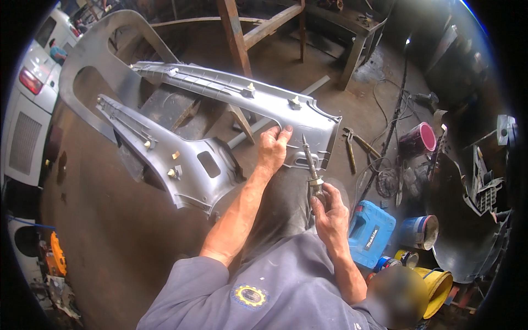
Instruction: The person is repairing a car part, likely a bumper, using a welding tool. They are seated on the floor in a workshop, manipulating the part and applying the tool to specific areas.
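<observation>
My left hand [274, 151] grips the inner edge of a long silver trim panel [231, 93], its thumb on the face near the wide end. My right hand [329, 212] is closed on the handle of a soldering iron [309, 165], whose pointed metal tip points up over that wide end, beside a slotted opening; I cannot tell whether it touches. A second silver panel [184, 151] with small clips and a rectangular cutout lies left of my left hand. Both panels rest near a grey seat-like frame [82, 71].
Right: cables [385, 110], pliers [350, 148], a pink bucket [419, 137], blue case [371, 234], cans [418, 231], yellow bucket [437, 291] and dark bent parts [467, 247]. Wooden stands [236, 33] stand behind. Left: white vehicles [30, 110] and another person [58, 52] in blue.
</observation>
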A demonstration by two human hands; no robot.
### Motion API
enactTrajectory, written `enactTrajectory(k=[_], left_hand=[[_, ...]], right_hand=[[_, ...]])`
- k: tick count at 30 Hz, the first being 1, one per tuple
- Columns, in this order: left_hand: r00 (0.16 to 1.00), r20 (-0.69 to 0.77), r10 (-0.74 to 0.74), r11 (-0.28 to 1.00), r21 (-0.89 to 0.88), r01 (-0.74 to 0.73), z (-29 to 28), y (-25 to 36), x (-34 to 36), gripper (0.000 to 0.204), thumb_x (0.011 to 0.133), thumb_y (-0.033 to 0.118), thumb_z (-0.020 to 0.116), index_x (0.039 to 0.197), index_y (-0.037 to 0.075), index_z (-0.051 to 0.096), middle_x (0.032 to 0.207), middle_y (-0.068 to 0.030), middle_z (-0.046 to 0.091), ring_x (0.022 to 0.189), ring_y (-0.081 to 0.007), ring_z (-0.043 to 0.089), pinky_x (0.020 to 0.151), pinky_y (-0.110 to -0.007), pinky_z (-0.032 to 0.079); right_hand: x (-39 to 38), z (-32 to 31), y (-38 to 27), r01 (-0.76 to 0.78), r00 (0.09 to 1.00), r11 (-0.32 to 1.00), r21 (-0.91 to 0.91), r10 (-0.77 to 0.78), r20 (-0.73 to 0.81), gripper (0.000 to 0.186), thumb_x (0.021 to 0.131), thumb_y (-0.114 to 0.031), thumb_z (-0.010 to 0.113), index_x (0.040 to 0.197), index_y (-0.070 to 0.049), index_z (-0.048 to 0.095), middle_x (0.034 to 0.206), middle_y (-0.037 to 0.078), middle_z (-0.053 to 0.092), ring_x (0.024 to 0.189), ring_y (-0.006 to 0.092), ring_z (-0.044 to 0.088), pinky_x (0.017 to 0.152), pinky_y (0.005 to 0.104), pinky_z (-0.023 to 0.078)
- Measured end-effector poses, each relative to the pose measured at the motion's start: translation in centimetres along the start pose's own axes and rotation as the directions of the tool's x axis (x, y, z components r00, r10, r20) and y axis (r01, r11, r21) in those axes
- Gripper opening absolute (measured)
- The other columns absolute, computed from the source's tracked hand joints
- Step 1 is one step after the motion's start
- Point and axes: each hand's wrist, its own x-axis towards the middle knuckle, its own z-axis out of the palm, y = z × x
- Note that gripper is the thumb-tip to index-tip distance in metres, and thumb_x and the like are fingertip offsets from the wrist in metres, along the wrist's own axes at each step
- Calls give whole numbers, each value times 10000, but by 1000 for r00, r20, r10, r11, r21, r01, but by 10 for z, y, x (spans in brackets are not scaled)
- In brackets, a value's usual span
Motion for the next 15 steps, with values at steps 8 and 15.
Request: enactTrajectory(k=[8,15], left_hand=[[997,70,-40,999,15,39,-8,0,1,348,926,292,663,720,13,621,634,82,452,623,-46,352,540,-260,283],[999,24,-30,999,13,30,-2,10,-3,403,918,311,654,671,-1,594,577,37,455,587,-82,372,526,-300,311]], right_hand=[[10,4,0,123,992,990,-66,-125,-29,370,902,-129,667,1230,11,566,977,181,705,808,241,687,729,346,527],[13,7,0,112,993,991,-66,-114,-33,377,890,-141,688,1224,-12,569,884,160,694,773,270,692,701,368,535]])
